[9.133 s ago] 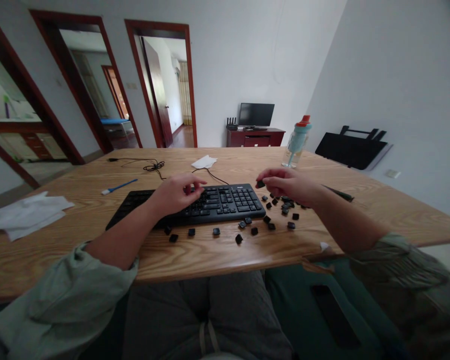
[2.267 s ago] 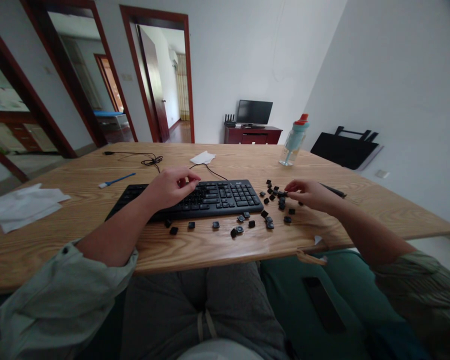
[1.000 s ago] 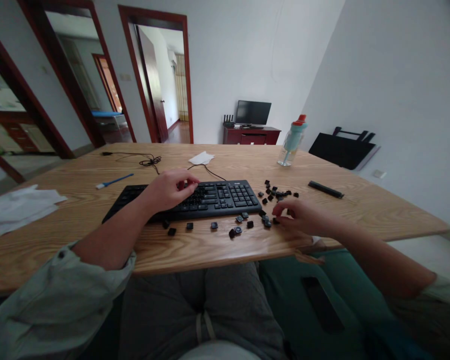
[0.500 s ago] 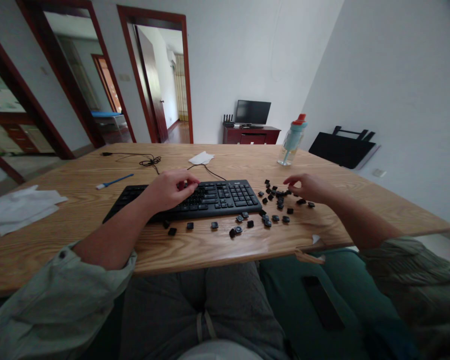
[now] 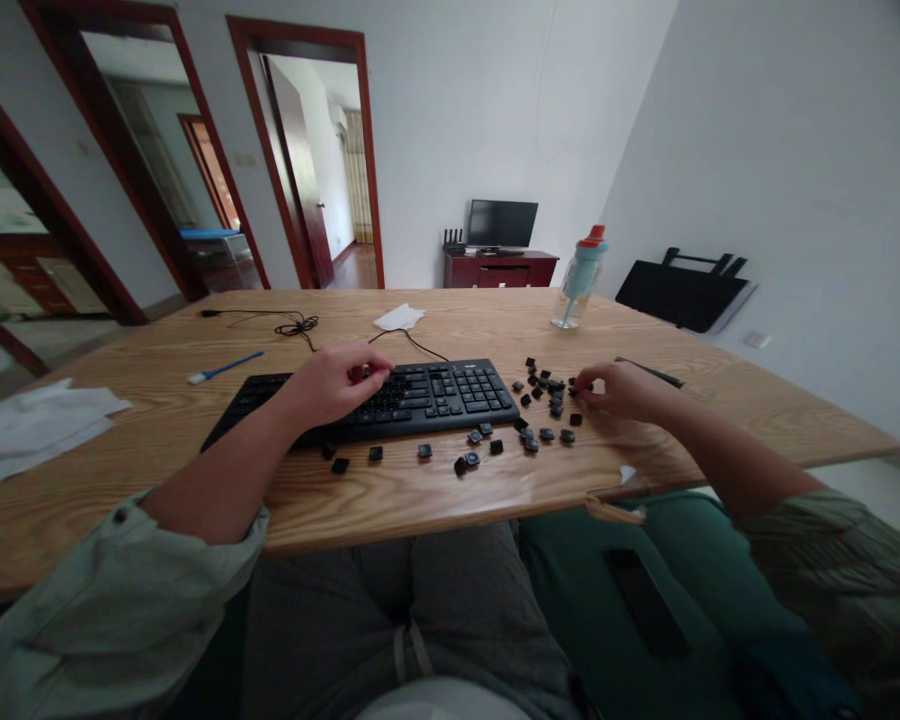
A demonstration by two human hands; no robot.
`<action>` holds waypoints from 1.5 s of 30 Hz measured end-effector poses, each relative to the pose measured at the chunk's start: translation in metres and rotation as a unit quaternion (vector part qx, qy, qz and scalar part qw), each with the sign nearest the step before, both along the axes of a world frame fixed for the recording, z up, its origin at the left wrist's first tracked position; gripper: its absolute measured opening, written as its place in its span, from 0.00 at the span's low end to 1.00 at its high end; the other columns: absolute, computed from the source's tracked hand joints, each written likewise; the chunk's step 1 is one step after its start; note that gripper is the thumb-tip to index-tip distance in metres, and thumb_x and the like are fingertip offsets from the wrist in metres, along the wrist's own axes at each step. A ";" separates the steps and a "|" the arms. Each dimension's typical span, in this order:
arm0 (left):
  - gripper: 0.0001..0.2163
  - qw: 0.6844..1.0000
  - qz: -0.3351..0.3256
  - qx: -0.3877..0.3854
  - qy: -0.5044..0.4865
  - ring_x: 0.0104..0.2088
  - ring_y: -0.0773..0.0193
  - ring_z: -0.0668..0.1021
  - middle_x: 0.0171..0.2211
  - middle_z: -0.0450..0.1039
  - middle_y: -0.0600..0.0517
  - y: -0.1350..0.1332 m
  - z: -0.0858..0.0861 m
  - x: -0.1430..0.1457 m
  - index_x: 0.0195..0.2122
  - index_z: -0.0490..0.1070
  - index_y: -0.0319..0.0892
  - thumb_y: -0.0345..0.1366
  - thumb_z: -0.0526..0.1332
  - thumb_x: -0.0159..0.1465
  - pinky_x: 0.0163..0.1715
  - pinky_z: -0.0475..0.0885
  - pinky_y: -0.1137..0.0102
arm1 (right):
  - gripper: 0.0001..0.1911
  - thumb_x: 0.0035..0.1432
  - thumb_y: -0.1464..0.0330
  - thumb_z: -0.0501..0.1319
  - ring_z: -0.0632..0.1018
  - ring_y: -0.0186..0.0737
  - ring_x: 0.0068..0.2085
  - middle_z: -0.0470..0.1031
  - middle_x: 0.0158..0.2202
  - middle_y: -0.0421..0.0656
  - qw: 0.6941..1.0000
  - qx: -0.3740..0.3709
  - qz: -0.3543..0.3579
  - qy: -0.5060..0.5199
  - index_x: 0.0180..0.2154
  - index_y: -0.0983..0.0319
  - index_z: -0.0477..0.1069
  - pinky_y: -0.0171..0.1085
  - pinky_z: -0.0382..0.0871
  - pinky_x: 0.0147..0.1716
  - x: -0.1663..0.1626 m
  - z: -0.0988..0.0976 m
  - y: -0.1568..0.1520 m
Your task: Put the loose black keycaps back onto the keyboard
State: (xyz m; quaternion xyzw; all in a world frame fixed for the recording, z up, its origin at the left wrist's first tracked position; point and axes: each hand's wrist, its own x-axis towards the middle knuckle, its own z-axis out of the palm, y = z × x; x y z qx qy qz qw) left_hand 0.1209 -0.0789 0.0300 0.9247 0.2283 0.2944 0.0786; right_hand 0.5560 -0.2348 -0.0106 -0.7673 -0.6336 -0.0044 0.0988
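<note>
A black keyboard [image 5: 457,390] lies on the table with part of its key area stripped of caps. Over its middle rests my left hand [image 5: 337,380], thumb and fingers curled together in a pinch; whatever is between the tips cannot be made out. My right hand [image 5: 611,390] is right of the keyboard, with its fingertips closed at a small black keycap at the edge of the scattered pile. Several loose keycaps [image 5: 547,435] lie about there and along the keyboard's front edge. A thin dark stick-like tool [image 5: 652,372] lies just behind my right hand.
A blue brush [image 5: 225,368] and white tissues [image 5: 45,420] lie at the left. The coiled cable [image 5: 298,325] and a folded tissue [image 5: 400,317] are behind the keyboard. A water bottle [image 5: 578,280] stands at the back right. A phone [image 5: 645,602] lies on the green seat.
My right hand has shifted slightly right and lower, closing its fingers at the pile's edge. The thin dark tool behind it now shows. My left hand stays over the keyboard.
</note>
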 end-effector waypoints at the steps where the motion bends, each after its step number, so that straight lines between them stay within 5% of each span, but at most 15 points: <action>1: 0.14 1.000 0.002 0.000 0.002 0.29 0.65 0.74 0.31 0.78 0.51 0.000 0.000 0.000 0.41 0.79 0.41 0.43 0.58 0.65 0.31 0.68 0.71 | 0.11 0.56 0.66 0.62 0.81 0.44 0.37 0.83 0.40 0.45 1.000 0.005 -0.002 0.004 0.40 0.59 0.81 0.38 0.72 0.40 0.001 0.001 -0.001; 7: 0.14 1.000 0.002 0.000 -0.001 0.28 0.64 0.74 0.31 0.78 0.51 0.000 0.000 0.000 0.40 0.80 0.41 0.43 0.58 0.64 0.31 0.68 0.70 | 0.18 0.57 0.66 0.61 0.80 0.42 0.34 0.82 0.45 0.46 0.999 0.007 -0.012 0.032 0.48 0.61 0.79 0.37 0.72 0.35 0.007 0.004 -0.002; 12: 0.14 1.000 -0.003 -0.002 -0.003 0.28 0.64 0.74 0.32 0.78 0.50 0.000 0.000 0.000 0.40 0.80 0.41 0.43 0.58 0.65 0.31 0.68 0.70 | 0.14 0.58 0.66 0.60 0.81 0.46 0.42 0.82 0.45 0.48 1.000 -0.014 0.010 0.014 0.43 0.61 0.81 0.39 0.73 0.43 -0.007 0.001 0.001; 18: 0.15 1.000 0.000 -0.004 0.003 0.29 0.64 0.75 0.32 0.78 0.50 -0.001 0.001 0.000 0.40 0.80 0.40 0.43 0.58 0.64 0.32 0.68 0.70 | 0.12 0.57 0.62 0.63 0.80 0.43 0.36 0.83 0.39 0.46 1.000 -0.008 -0.018 0.002 0.40 0.58 0.80 0.38 0.71 0.36 -0.020 0.006 -0.007; 31: 0.15 1.000 0.001 0.003 0.001 0.28 0.65 0.74 0.31 0.78 0.50 -0.002 0.001 0.001 0.40 0.80 0.39 0.43 0.57 0.64 0.32 0.68 0.70 | 0.12 0.60 0.57 0.63 0.79 0.40 0.33 0.82 0.40 0.43 0.992 0.086 0.093 -0.001 0.43 0.56 0.77 0.38 0.67 0.31 -0.082 0.029 -0.019; 45: 0.14 1.000 -0.010 0.008 -0.004 0.29 0.64 0.75 0.32 0.78 0.50 -0.001 0.001 0.000 0.40 0.80 0.39 0.42 0.58 0.64 0.33 0.68 0.69 | 0.15 0.57 0.56 0.66 0.80 0.45 0.40 0.81 0.45 0.45 0.990 -0.028 0.133 0.036 0.41 0.57 0.81 0.39 0.72 0.40 -0.066 0.011 0.000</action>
